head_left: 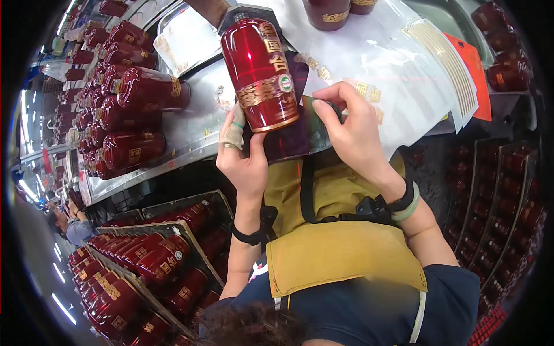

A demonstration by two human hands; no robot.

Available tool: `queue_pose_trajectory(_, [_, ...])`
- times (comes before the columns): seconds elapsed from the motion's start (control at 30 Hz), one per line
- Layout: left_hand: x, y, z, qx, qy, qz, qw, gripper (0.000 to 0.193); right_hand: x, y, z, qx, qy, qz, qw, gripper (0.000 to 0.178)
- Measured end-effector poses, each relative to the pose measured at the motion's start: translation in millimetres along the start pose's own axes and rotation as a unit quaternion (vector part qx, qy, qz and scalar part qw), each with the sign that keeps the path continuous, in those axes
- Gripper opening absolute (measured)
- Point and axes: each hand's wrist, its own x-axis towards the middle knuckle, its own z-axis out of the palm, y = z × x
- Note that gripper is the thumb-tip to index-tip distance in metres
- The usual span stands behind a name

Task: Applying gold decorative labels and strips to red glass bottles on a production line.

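A glossy red bottle (254, 63) with gold characters, a gold band and a small round white-and-green mark leans over the work surface, its neck toward the far side. My left hand (242, 150) is closed around the bottle's lower end, thumb under the base and fingers along its left side. Pale wraps cover some of those fingers. Right of the bottle, my right hand (355, 124) has thumb and index finger drawn together over a dark cloth (283, 144). Whatever is between those fingertips is too small to make out. Beside it lies a clear sheet with gold character stickers (363, 89).
Many red bottles (133, 109) stand along the metal bench (190, 138) at left. Crates of bottles (179, 230) sit below. More bottles (329, 11) stand at the far side. Striped sheets (444, 57) and orange paper (473, 69) lie right. Another person (78, 225) is at far left.
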Motion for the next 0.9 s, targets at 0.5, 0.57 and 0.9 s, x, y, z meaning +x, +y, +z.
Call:
queue_pose_trajectory(0.5, [128.1, 7.8, 0.7, -0.244, -0.231, -0.304, 0.891, 0.066, 19.6, -5.6, -24.7, 0.051, 0.000, -0.054, 0.997, 0.015])
queue_pose_trajectory(0.57, [130.8, 19.0, 13.2, -0.288, -0.209, -0.330, 0.874, 0.060, 23.6, -18.6, -33.1, 0.091, -0.030, -0.037, 0.995, 0.015])
queue_pose_trajectory(0.9, [75.9, 117.1, 31.7, -0.404, -0.428, -0.244, 0.771, 0.064, 44.2, -114.5, -159.2, -0.195, -0.134, -0.125, 0.963, 0.031])
